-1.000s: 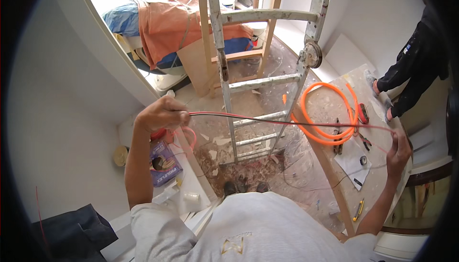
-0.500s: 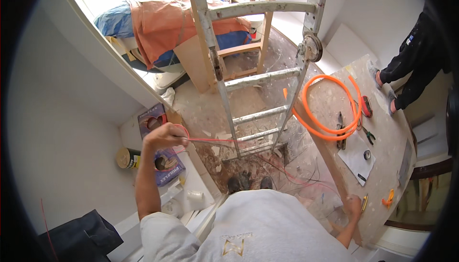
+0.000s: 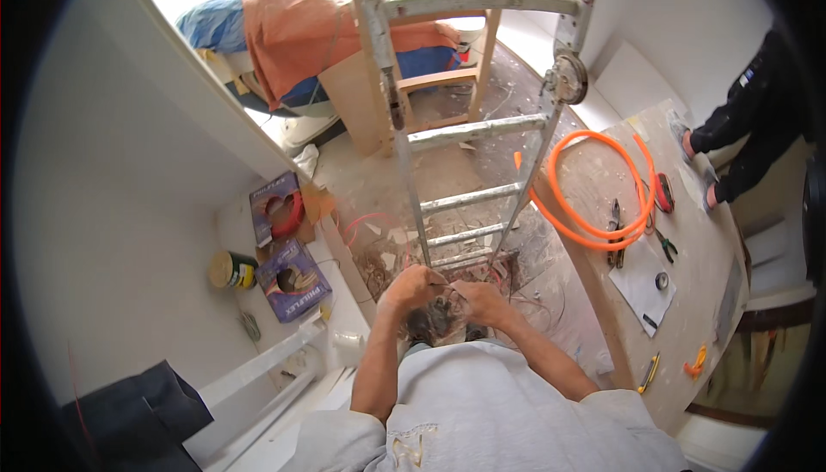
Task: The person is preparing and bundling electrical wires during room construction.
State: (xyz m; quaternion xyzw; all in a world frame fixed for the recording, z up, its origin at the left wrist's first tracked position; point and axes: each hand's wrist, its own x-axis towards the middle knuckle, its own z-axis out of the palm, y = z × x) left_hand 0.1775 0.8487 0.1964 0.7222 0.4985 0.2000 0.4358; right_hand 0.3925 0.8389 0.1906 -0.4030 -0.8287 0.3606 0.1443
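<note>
My left hand (image 3: 415,288) and my right hand (image 3: 482,302) meet in front of my body, above the floor by the foot of the ladder. Both are closed, fingertips pinching a thin wire (image 3: 442,283) whose short span shows between them; its colour is hard to make out. A loop of red wire (image 3: 366,216) lies left of the ladder (image 3: 469,203). Two purple wire boxes (image 3: 293,281) with round openings stand on a white ledge at my left; red coiled wire (image 3: 284,216) shows in the farther one.
An orange conduit hose (image 3: 594,242) lies coiled on the board at right. Around it are pliers (image 3: 614,224), a roll of tape (image 3: 662,280), a paper sheet (image 3: 638,302) and a yellow cutter knife (image 3: 649,372). A person in dark trousers (image 3: 747,132) stands beyond the board.
My left hand has moved right and down from the red wire drawn out beside the boxes. My right hand has left the board's near edge, and both now meet at a wire.
</note>
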